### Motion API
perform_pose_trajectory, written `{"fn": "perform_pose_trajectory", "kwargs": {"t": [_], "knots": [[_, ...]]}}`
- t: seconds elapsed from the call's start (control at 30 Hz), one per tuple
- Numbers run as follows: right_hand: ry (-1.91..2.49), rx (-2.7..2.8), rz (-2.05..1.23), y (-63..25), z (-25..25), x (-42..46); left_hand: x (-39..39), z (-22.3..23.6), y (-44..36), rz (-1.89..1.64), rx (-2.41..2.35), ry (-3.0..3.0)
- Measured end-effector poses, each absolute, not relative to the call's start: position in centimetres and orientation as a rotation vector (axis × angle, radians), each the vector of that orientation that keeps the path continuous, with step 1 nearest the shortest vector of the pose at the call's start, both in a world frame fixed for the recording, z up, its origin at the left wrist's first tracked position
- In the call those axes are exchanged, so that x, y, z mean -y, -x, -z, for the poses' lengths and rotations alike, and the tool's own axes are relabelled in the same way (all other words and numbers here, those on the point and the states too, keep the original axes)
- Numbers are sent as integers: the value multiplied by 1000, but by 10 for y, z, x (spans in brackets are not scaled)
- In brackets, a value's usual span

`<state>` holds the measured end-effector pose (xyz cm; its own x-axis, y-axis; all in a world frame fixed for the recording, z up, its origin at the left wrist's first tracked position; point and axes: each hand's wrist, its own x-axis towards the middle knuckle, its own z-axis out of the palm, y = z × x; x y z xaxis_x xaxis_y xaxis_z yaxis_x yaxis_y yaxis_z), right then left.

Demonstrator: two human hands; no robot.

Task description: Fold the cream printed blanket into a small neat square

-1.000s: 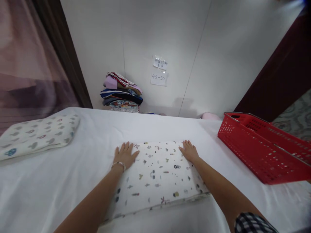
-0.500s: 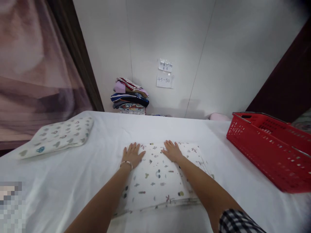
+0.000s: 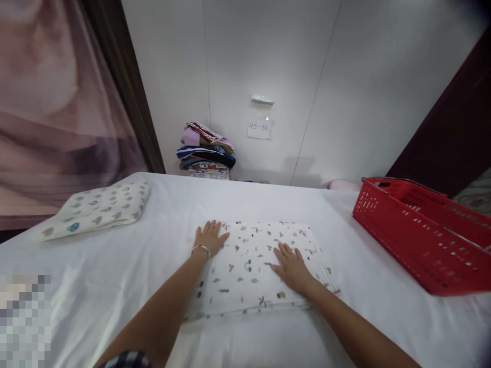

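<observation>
A folded white cloth (image 3: 245, 286) with small printed rainbows, plants and other motifs lies flat on the white-covered table (image 3: 245, 202) before me. My left hand (image 3: 209, 239) rests palm down on its far left corner, fingers stretched out, a bracelet at the wrist. On the right half of the cloth lies my right hand (image 3: 293, 270), flat with its fingers spread. Neither hand grips anything. Layered folds show along the cloth's near and right edges.
A second folded cloth (image 3: 103, 207) with grey prints lies at the table's far left. On the right stands a red plastic basket (image 3: 414, 240) with metal handles. Behind the table, a stack of folded clothes (image 3: 207, 151) is against the wall, near a paper label (image 3: 259, 128).
My right hand has slid nearer to me and to the right over the cloth. My left hand stays at the far left corner. The upper wall paper has curled over.
</observation>
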<state>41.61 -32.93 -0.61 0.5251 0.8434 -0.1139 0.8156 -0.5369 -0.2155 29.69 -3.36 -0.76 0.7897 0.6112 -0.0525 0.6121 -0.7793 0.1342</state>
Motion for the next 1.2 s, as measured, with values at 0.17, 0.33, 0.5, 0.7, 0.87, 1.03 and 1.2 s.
{"fn": "perform_pose_trajectory", "kwargs": {"t": [0.17,0.33,0.5,0.7,0.87,1.03,1.2], "knots": [[2653,1430,-197,-409,11,343,35,-7,-302,61,-1014,-2796],[2646,1432,-160,-412,10,339,83,-20,-288,-33,-791,-2949],[2625,1410,-225,-411,8,340,141,3,-249,-8,-421,-2971],[2444,1375,-420,-418,-7,352,145,9,-238,-56,-403,-2936],[2251,941,-113,-455,-13,418,145,11,-209,-265,-308,-2968],[2194,556,-67,-468,-4,493,152,21,-175,-556,-78,-3002],[2287,467,-162,-447,4,512,156,19,-168,-761,17,-2947]]}}
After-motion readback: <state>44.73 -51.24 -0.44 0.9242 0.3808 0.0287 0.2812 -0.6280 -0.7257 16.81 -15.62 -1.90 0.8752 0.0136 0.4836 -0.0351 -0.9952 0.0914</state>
